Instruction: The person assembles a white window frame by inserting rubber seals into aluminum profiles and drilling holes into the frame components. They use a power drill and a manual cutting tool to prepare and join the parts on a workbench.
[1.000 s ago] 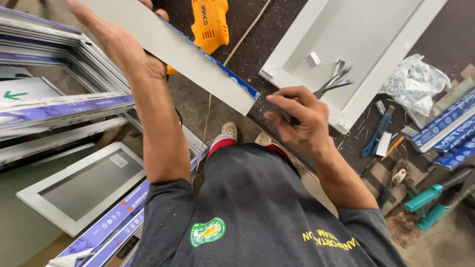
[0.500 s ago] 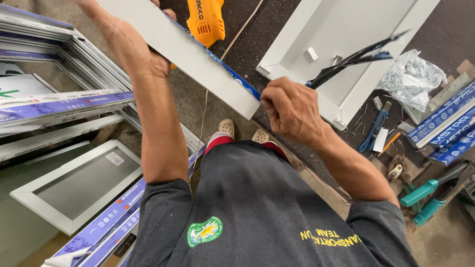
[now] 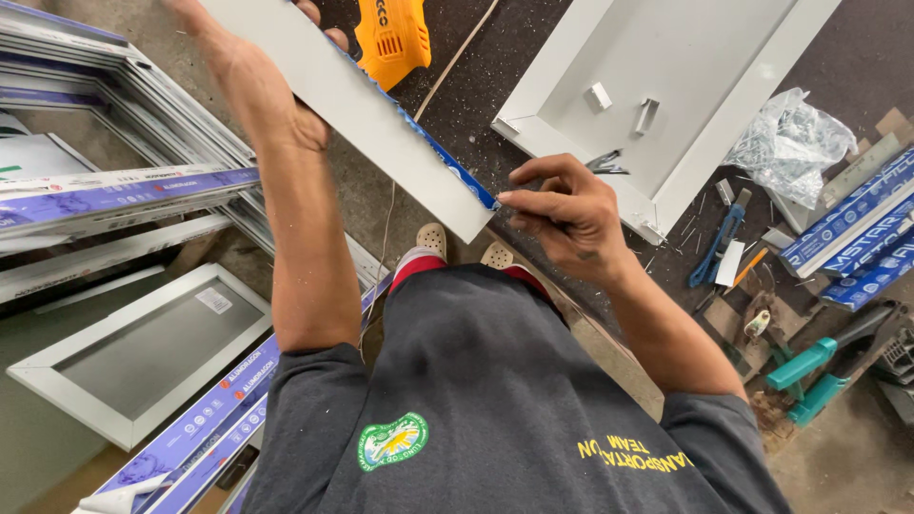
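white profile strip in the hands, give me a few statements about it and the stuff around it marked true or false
1. The left hand holds the white profile strip from underneath, near its far part. True.
2. The right hand pinches at the blue film on the strip's near end. True.
3. The yellow power tool is in the right hand. False: it lies on the dark floor beyond the strip, in neither hand.
4. The crumpled clear plastic bag lies to the left, on the stacked frames. False: it lies to the right, beside the large white frame.
5. Two teal-handled tools lie at the right, near the person's right elbow. True.
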